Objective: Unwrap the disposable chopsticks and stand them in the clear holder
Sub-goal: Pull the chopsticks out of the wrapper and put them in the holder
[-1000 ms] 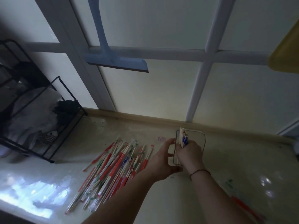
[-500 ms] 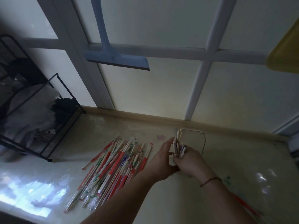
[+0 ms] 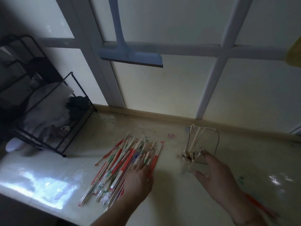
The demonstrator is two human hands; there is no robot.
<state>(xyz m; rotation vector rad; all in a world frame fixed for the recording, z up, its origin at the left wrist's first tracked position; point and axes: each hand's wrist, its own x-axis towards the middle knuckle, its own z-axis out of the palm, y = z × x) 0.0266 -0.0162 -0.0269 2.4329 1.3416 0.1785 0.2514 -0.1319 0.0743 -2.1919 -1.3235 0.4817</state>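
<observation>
Disposable chopsticks, wrapped (image 3: pixel 130 165): heap on the counter, left of the clear holder (image 3: pixel 202 144), which stands bare sticks (image 3: pixel 194 141). Left hand (image 3: pixel 138 180): fingers flat on the heap's near right. Right hand (image 3: pixel 213 173): spread, empty, beside holder. Step: fetching another pair; next, pinch one free.

Your left hand (image 3: pixel 138 178) is covering part of the wrapped chopsticks pile (image 3: pixel 125 163); your right hand (image 3: pixel 215 173) is blurring, hiding the clear holder (image 3: pixel 210 141) base.

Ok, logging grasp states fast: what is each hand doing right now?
Left hand: open, fingers on the wrapped chopsticks.
Right hand: open, holding nothing, beside the clear holder.
</observation>
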